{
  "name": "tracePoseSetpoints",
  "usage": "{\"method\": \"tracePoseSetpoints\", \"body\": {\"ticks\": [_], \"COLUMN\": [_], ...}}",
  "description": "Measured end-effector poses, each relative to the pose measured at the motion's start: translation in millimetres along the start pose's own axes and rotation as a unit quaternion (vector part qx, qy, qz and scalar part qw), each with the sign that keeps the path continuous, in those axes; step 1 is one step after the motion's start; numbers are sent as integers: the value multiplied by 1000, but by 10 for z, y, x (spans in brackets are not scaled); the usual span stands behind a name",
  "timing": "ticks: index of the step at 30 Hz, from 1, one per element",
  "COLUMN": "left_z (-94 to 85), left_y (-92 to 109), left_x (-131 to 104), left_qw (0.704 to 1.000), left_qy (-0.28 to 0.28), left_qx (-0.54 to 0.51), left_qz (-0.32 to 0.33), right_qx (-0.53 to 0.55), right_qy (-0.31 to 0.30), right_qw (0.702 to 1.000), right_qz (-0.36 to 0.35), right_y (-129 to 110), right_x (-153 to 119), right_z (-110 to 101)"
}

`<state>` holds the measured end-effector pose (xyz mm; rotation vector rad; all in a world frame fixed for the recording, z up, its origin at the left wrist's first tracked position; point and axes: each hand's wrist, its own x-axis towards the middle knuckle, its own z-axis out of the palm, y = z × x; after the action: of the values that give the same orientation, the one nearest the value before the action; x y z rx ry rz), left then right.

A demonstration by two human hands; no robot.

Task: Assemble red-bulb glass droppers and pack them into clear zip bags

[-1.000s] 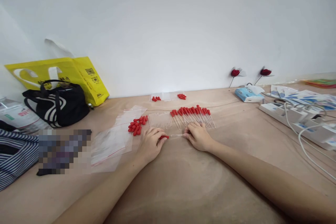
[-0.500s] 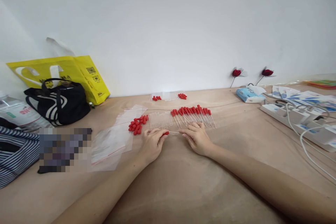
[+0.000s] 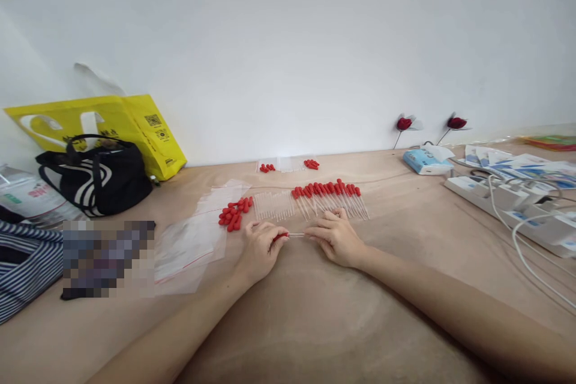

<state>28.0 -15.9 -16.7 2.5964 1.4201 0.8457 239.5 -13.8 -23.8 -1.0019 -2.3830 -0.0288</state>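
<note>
Between finger and thumb, my left hand (image 3: pixel 261 251) pinches a red rubber bulb (image 3: pixel 281 236), mostly covered by the fingers. A thin clear dropper tube (image 3: pixel 296 235) runs from the bulb to my right hand (image 3: pixel 336 239), whose fingertips are closed on its other end. Loose red bulbs (image 3: pixel 234 214) lie in a pile just beyond my left hand. Beside them, bare clear tubes (image 3: pixel 273 206) lie in a row. Past my right hand are several droppers (image 3: pixel 333 195) with red bulbs on their far ends, side by side on the table (image 3: pixel 288 324).
Clear plastic bags (image 3: pixel 193 246) lie left of the bulbs. More bagged red bulbs (image 3: pixel 311 164) sit by the wall. A black bag (image 3: pixel 96 177) and a yellow bag (image 3: pixel 157 138) stand at left. At right are a tissue pack (image 3: pixel 425 162) and a power strip (image 3: pixel 508 210) with cables.
The red bulb and tube have shifted slightly towards me, and the tube now lies level between my hands. My hands stay in nearly the same place.
</note>
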Motion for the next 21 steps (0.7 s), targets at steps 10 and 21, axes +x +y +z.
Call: {"method": "tracePoseSetpoints", "body": {"ticks": [10, 21], "left_z": [-2, -5], "left_y": [66, 65], "left_x": [-27, -27], "left_qw": [995, 995], "left_qy": [26, 1], "left_qx": [51, 23], "left_qz": [78, 99], "right_qx": [-49, 23], "right_qy": [14, -5], "right_qw": [998, 1000], "right_qz": [-26, 10], "right_y": [27, -73], "right_x": [-28, 7], "right_z": [12, 51]}}
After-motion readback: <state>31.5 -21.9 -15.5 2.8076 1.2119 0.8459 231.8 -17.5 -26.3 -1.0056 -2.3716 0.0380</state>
